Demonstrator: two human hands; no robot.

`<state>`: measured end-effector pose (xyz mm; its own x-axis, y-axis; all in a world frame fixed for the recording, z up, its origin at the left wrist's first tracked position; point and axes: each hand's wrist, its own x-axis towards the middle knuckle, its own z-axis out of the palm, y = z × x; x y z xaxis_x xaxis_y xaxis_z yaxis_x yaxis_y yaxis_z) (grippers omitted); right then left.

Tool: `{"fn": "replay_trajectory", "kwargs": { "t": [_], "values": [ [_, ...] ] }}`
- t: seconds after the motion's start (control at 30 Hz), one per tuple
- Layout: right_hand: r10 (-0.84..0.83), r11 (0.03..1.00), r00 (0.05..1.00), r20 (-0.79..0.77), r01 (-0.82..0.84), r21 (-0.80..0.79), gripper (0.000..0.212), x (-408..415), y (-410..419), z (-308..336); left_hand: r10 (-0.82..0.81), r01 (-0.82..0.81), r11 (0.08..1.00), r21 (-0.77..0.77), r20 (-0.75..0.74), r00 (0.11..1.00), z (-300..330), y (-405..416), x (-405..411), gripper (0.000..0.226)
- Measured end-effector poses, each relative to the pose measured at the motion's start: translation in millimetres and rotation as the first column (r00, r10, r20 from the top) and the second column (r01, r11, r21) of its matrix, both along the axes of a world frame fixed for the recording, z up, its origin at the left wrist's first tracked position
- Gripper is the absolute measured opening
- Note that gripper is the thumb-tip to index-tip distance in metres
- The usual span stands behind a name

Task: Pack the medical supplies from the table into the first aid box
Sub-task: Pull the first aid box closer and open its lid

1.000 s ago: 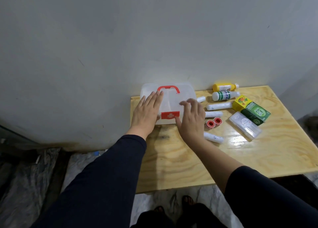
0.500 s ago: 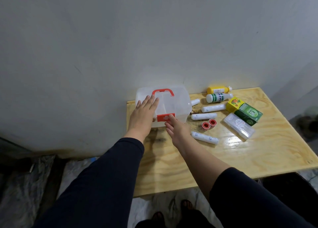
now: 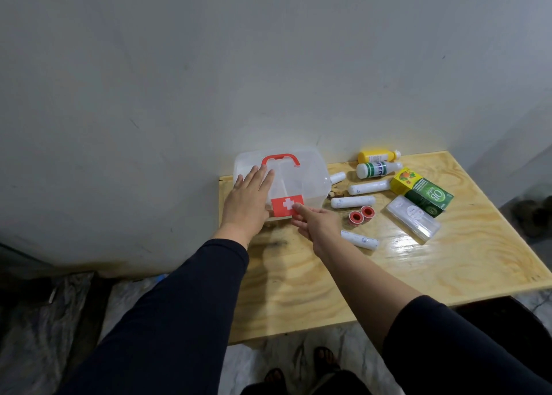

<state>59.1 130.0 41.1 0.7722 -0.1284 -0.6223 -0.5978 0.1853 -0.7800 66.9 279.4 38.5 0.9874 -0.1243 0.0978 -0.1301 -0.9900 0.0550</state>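
Note:
The clear plastic first aid box (image 3: pixel 310 179) with a red handle stands shut at the table's back left corner. My left hand (image 3: pixel 249 199) lies flat on the left of its lid, fingers spread. My right hand (image 3: pixel 313 221) is at the box's front, its fingertips under the red latch (image 3: pixel 285 205) with the white cross. To the right lie a yellow bottle (image 3: pixel 375 156), a white bottle (image 3: pixel 378 169), several white bandage rolls (image 3: pixel 352 201), two red tape rolls (image 3: pixel 361 214), a yellow box (image 3: pixel 404 179), a green box (image 3: pixel 428 199) and a clear flat case (image 3: pixel 413 221).
The wooden table (image 3: pixel 388 275) stands against a grey wall. Its front half is bare wood. Below the front edge my feet in sandals (image 3: pixel 298 362) stand on a pale floor. Dark plastic sheeting (image 3: pixel 44 320) lies on the floor at the left.
My right hand came down off the lid to the front of the box and now touches the red latch. My left hand stayed on the lid.

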Motion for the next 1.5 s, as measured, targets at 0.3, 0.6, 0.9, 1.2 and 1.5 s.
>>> {"fn": "replay_trajectory", "kwargs": {
  "t": [0.3, 0.6, 0.9, 1.2, 1.5],
  "values": [
    [0.5, 0.371, 0.812, 0.301, 0.114, -0.922, 0.045, 2, -25, 2, -0.066, 0.066, 0.997, 0.049, 0.003, 0.998, 7, 7, -4, 0.064],
    [0.752, 0.282, 0.634, 0.181, -0.061, -0.957, 0.057, 25, -52, 6, -0.055, 0.055, 0.998, -0.006, -0.016, 0.998, 21, 9, -4, 0.059],
    [0.764, 0.383, 0.561, 0.319, 0.004, -0.924, 0.051, 52, -45, 39, -0.02, 0.025, 0.992, -0.124, 0.045, 0.999, 72, 11, 17, 0.044],
    [0.771, 0.411, 0.537, 0.343, -0.007, -0.912, 0.046, 115, -29, 65, 0.152, -0.095, 0.967, -0.236, 0.237, 0.96, 93, 17, 77, 0.043],
    [0.68, 0.518, 0.599, 0.423, 0.015, -0.855, 0.04, 149, -6, 75, 0.165, -0.131, 0.982, -0.136, 0.276, 0.947, 56, 15, 55, 0.062]
  ]
}}
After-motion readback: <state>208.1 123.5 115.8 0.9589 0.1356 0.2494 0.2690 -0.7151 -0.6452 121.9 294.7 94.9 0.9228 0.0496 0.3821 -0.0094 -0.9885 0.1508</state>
